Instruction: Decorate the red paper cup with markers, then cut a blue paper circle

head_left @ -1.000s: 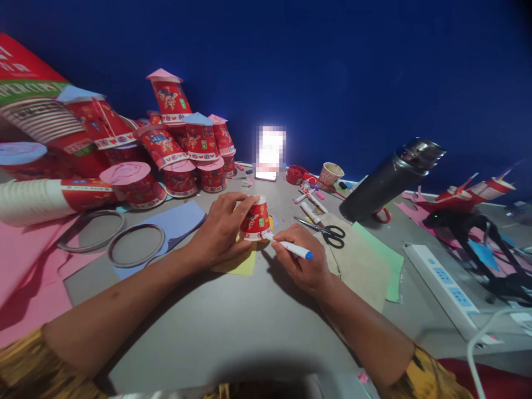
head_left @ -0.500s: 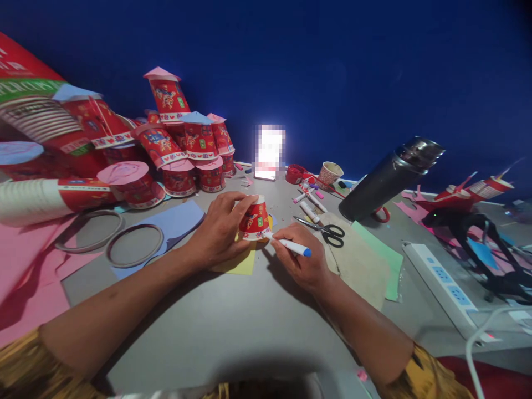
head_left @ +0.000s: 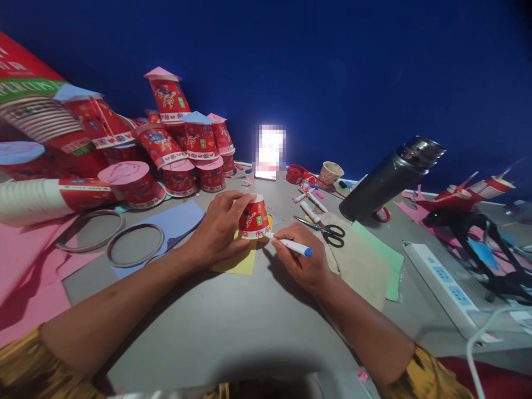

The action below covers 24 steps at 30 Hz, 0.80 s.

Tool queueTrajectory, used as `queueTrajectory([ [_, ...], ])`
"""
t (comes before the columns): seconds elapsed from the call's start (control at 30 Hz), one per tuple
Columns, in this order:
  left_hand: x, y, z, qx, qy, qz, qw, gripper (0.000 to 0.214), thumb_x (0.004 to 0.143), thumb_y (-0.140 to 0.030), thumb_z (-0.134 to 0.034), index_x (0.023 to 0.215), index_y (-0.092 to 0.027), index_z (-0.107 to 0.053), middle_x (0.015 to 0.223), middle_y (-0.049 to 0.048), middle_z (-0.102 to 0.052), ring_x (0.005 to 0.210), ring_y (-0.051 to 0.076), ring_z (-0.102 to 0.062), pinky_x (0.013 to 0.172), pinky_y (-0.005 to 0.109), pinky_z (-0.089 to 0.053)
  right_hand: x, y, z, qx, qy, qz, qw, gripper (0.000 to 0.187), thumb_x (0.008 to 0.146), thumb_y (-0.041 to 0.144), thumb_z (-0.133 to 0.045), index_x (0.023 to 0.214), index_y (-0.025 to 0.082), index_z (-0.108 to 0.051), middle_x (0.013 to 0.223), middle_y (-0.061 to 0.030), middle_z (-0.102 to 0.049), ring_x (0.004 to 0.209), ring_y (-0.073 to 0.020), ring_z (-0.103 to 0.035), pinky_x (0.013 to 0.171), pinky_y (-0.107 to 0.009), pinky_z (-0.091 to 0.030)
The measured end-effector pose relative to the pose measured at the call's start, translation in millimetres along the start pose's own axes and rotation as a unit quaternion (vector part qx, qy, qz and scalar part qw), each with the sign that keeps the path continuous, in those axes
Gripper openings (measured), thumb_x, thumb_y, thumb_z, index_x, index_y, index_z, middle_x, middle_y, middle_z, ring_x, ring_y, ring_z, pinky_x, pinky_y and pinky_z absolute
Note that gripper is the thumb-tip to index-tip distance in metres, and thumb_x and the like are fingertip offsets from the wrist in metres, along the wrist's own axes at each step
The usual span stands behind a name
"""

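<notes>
My left hand [head_left: 222, 224] grips a red printed paper cup [head_left: 255, 219], which is upside down with its white rim at the bottom. In my right hand [head_left: 302, 255] is a white marker pen [head_left: 292, 244] with a blue end; its tip meets the cup's rim on the lower right. Small coloured marks show along that rim. Beneath the cup lies a sheet of yellow paper [head_left: 239, 263]. Black-handled scissors [head_left: 332, 235] rest just beyond my right hand, on a beige sheet [head_left: 366, 266].
Red paper cups with pink and blue paper tops [head_left: 201, 138] are piled at the back left. Two tape rings [head_left: 135, 245] lie left of my forearm. A bright phone [head_left: 270, 152] stands at the back. On the right are a black flask [head_left: 384, 180] and a power strip [head_left: 443, 288].
The cup has tipped very slightly, and my left fingers have shifted a little with it. The marker stays at the rim.
</notes>
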<state>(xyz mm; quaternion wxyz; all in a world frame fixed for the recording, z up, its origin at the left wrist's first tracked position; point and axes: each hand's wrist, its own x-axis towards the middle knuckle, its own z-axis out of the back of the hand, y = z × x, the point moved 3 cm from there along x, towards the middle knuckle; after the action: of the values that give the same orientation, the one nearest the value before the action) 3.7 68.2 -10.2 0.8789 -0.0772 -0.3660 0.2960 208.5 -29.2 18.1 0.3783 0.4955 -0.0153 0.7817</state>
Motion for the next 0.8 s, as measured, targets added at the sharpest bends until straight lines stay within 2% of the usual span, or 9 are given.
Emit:
queueTrajectory([
  [0.57, -0.1, 0.6, 0.7, 0.005, -0.008, -0.014, 1.000, 0.085, 0.085, -0.036, -0.076, 0.162, -0.029, -0.040, 0.147, 0.0154, -0.052, 0.136, 0.039, -0.053, 0.116, 0.060, -0.049, -0.4, 1.1, 0.9, 0.005, 0.004, -0.004, 1.000, 0.009, 0.108, 0.019, -0.061, 0.103, 0.024, -0.068, 0.085, -0.0036, -0.076, 0.075, -0.0193, -0.070, 0.069, -0.032, -0.056],
  [0.8, -0.7, 0.2, 1.1, 0.006, -0.002, -0.009, 1.000, 0.089, 0.083, -0.029, -0.076, 0.164, -0.030, -0.038, 0.148, 0.0150, -0.052, 0.136, 0.038, -0.053, 0.115, 0.059, -0.049, 0.0, 0.0, 1.2, 0.008, 0.018, -0.011, 1.000, 0.010, 0.106, 0.018, -0.062, 0.101, 0.024, -0.068, 0.085, -0.0038, -0.077, 0.075, -0.0195, -0.070, 0.070, -0.032, -0.056],
])
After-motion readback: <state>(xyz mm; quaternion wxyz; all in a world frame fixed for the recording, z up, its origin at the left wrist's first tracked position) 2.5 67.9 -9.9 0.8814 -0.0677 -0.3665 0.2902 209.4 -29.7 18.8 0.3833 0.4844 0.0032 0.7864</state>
